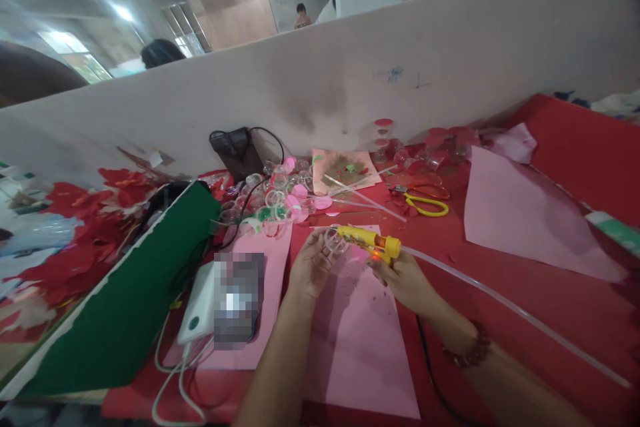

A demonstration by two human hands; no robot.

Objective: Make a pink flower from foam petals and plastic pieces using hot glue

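My right hand (395, 273) is closed around the grip of a yellow hot glue gun (367, 237), whose small orange light glows. A long clear glue stick (500, 300) runs out of its back end toward the lower right. In my left hand (313, 260) is a small clear plastic cup (336, 240), pinched by the fingers at its edge. The gun's nozzle is at the cup; whether it touches cannot be made out. Beneath both hands lies a pink sheet (360, 360) on the red table cover.
Clear plastic cups (275, 199) are heaped behind my hands. Yellow-handled scissors (425, 205) and loose glue sticks (370, 199) lie near a pink square (320, 170) with brown bits. A power bank (203, 300) and a phone (240, 300) lie left, beside a green board (130, 293).
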